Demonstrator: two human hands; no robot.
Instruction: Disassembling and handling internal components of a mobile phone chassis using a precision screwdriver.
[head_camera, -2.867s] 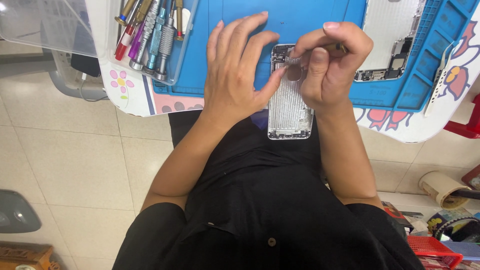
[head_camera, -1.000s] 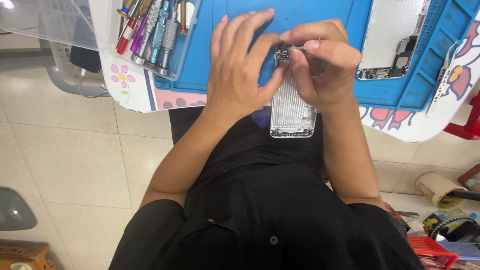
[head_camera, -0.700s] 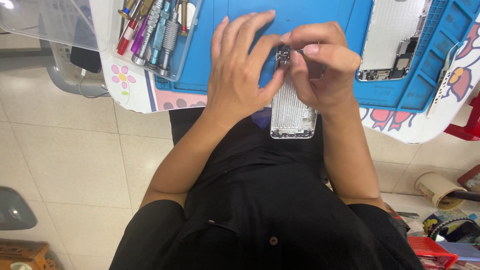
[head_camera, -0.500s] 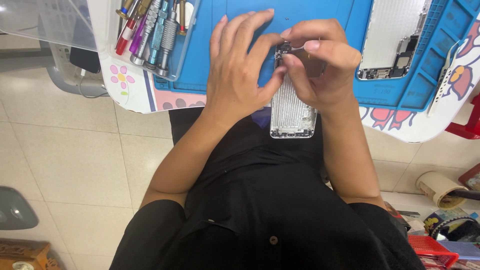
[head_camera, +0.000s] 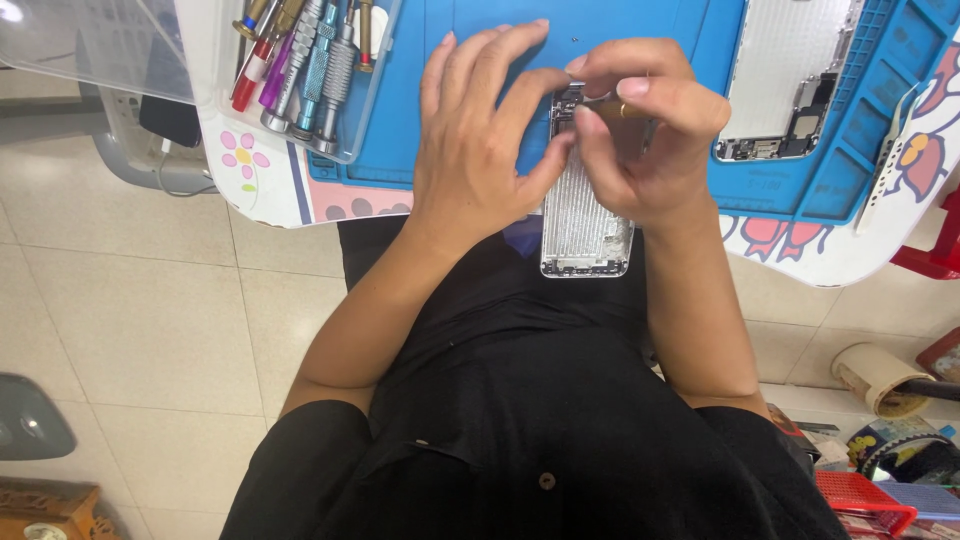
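your left hand (head_camera: 480, 150) steadies the silver phone housing (head_camera: 585, 225) at the desk's (head_camera: 850, 265) near edge; your right hand (head_camera: 645, 130) pinches a small tool (head_camera: 610, 105) onto it.

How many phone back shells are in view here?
2. One phone shell is held between the left hand and right hand; the other shell lies on the blue mat, upper right.

White table (head_camera: 800, 262) with flower prints, blue work mat (head_camera: 420, 120), clear tray of screwdrivers (head_camera: 300, 70)
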